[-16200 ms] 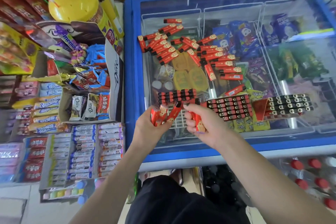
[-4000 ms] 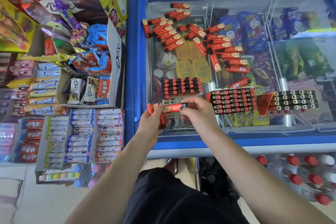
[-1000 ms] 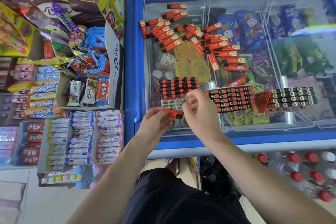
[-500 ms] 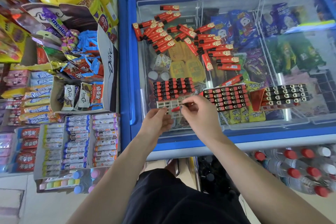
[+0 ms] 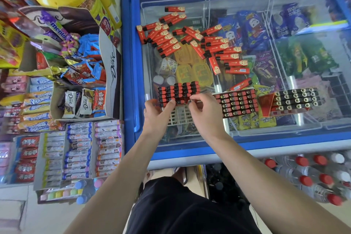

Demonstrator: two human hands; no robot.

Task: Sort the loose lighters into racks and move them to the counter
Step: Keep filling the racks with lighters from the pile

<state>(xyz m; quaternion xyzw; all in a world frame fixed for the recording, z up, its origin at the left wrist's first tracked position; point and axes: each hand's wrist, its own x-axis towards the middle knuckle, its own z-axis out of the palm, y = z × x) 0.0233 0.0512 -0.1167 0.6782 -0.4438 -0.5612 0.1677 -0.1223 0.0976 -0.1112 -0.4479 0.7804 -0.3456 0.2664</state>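
On the blue-framed glass freezer lid (image 5: pixel 247 144), both hands work at a half-filled white plastic lighter rack (image 5: pixel 178 114).
Left hand (image 5: pixel 156 115) presses straight fingers on the racked lighters; right hand (image 5: pixel 204 113) pinches one there, hard to make out. Loose red lighters (image 5: pixel 190 40) lie scattered beyond, two full racks (image 5: pixel 237 103) to the right; snack shelves (image 5: pixel 57 100) stand left.

Three racks on the freezer lid: one part-filled rack (image 5: pixel 178 94), one full red rack (image 5: pixel 236 103), one full dark rack (image 5: pixel 296 99). Roughly thirty loose lighters (image 5: pixel 191 40) scattered above, too overlapped for an exact tally. Two hands at the part-filled rack: left hand (image 5: pixel 156 114), right hand (image 5: pixel 206 115). Several red-capped bottles (image 5: pixel 311 175) down at lower right, count unclear.
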